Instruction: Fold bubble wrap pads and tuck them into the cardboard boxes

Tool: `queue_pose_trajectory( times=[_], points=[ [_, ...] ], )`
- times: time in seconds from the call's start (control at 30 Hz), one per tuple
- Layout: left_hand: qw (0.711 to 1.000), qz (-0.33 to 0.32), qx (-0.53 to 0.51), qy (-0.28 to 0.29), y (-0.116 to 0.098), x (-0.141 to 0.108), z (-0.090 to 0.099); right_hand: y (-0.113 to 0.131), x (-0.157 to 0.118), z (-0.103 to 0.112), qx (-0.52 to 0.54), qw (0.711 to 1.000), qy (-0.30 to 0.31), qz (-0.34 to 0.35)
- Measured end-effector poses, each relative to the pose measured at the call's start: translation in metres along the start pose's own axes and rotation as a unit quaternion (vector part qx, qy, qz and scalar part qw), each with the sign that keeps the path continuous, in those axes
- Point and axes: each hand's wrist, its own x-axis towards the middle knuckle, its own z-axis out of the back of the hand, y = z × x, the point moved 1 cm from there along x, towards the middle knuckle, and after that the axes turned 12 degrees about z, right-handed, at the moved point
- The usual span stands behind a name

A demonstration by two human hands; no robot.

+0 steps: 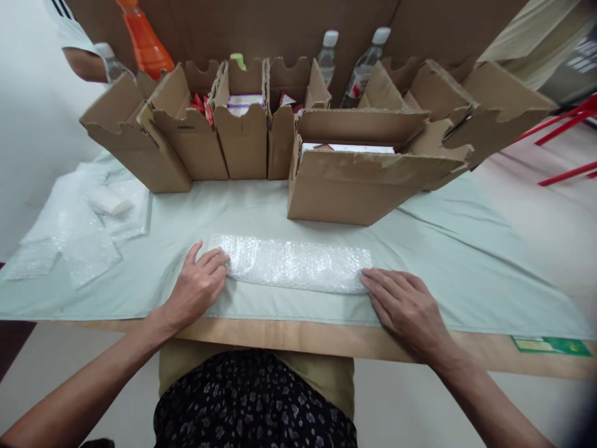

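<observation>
A long, flat strip of folded bubble wrap [293, 264] lies crosswise on the pale green cloth in front of me. My left hand [203, 277] holds its left end; the fingers curl at the edge, with the outermost finger raised apart. At the opposite end, my right hand [405, 305] has its fingers close together and grips the lower right corner. Parts of the fingertips of both hands are hidden against the wrap.
Loose bubble wrap sheets [84, 218] lie at the left. Behind stand several cardboard bins [247, 143], and a wider cardboard box [345, 190] sits in front of them. Bottles, one an orange bottle [147, 43], rise behind. A green packet [550, 345] rests by the front edge.
</observation>
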Motion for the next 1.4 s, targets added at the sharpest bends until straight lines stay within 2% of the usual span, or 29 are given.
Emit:
queue_pose_trajectory(
  times=[0.13, 0.27, 0.37, 0.47, 0.57, 0.63, 0.7, 0.77, 0.8, 0.87, 0.97, 1.03, 1.1, 1.17, 1.23, 1.3, 1.33, 1.4],
  points=[
    [1.0, -0.007, 0.001, 0.003, 0.019, 0.027, -0.012, 0.032, 0.019, 0.011, 0.079, 0.996, -0.04, -0.006],
    [0.999, 0.048, -0.007, 0.015, 0.042, 0.069, -0.033, 0.087, 0.05, 0.018, 0.193, 0.98, -0.05, -0.005],
    [0.997, 0.076, -0.029, 0.014, 0.055, 0.107, -0.051, 0.118, 0.077, 0.013, 0.242, 0.97, -0.037, -0.006],
    [0.992, 0.11, -0.064, 0.02, 0.068, 0.141, -0.065, 0.132, 0.097, 0.004, 0.262, 0.965, -0.014, -0.004],
    [0.983, 0.166, -0.078, 0.015, 0.077, 0.155, -0.069, 0.136, 0.106, -0.002, 0.262, 0.965, 0.017, 0.004],
    [0.978, 0.193, -0.08, 0.007, 0.073, 0.148, -0.064, 0.137, 0.107, -0.004, 0.254, 0.967, 0.02, 0.006],
    [0.977, 0.19, -0.097, 0.003, 0.056, 0.126, -0.052, 0.137, 0.107, -0.006, 0.242, 0.97, 0.013, 0.008],
    [0.978, 0.144, -0.148, 0.014, 0.031, 0.093, -0.035, 0.137, 0.108, -0.007, 0.235, 0.972, 0.001, 0.013],
    [0.977, 0.097, -0.188, 0.029, 0.016, 0.074, -0.026, 0.137, 0.108, -0.008, 0.237, 0.971, -0.006, 0.016],
    [0.954, 0.012, -0.288, 0.08, -0.01, 0.038, -0.006, 0.134, 0.112, -0.007, 0.259, 0.966, -0.015, 0.015],
    [0.903, -0.002, -0.399, 0.16, -0.036, -0.002, 0.014, 0.122, 0.126, -0.002, 0.318, 0.948, 0.005, -0.006],
    [0.888, 0.043, -0.425, 0.17, -0.044, -0.014, 0.02, 0.111, 0.142, 0.002, 0.348, 0.937, 0.025, -0.011],
    [0.883, 0.134, -0.43, 0.132, -0.048, -0.016, 0.018, 0.098, 0.158, 0.004, 0.356, 0.934, 0.014, -0.013],
    [0.863, 0.244, -0.435, 0.082, -0.052, -0.012, 0.013, 0.084, 0.17, 0.004, 0.349, 0.936, -0.031, -0.039],
    [0.829, 0.327, -0.45, 0.055, -0.054, -0.006, 0.006, 0.073, 0.173, 0.002, 0.328, 0.936, -0.084, -0.093],
    [0.808, 0.371, -0.456, 0.03, -0.054, -0.002, 0.0, 0.069, 0.166, -0.001, 0.294, 0.936, -0.129, -0.142],
    [0.808, 0.383, -0.447, 0.016, -0.053, -0.001, -0.003, 0.069, 0.161, -0.003, 0.274, 0.938, -0.151, -0.15],
    [0.829, 0.388, -0.401, -0.013, -0.051, -0.001, -0.009, 0.075, 0.149, -0.007, 0.243, 0.946, -0.176, -0.122]
  ],
)
